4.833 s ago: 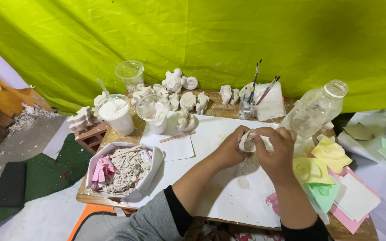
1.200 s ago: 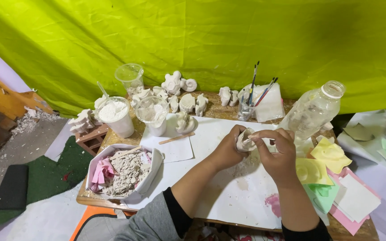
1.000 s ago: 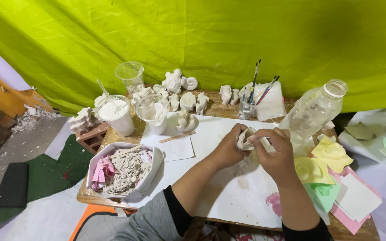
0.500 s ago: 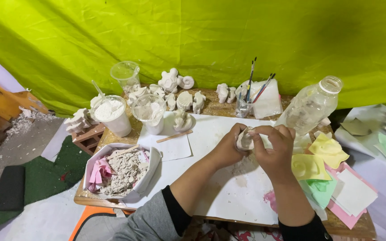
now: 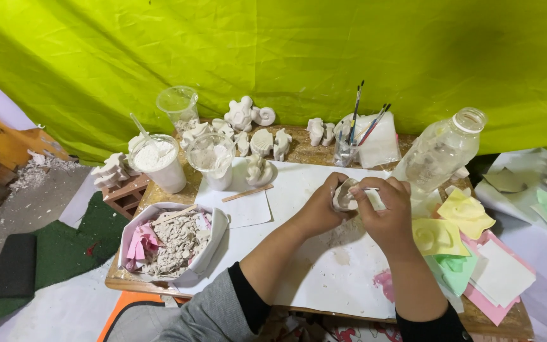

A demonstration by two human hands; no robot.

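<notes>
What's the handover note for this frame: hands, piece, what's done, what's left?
Left hand: cups a small white plaster piece above the paper sheet.
Right hand: holds a thin white tool against the piece.
Done: white dust lies on the sheet below the hands; finished-looking casts stand along the back edge.
Left: the piece is in hand, not yet set down with the others.
Nearby: scrap tub left, bottle right.
</notes>
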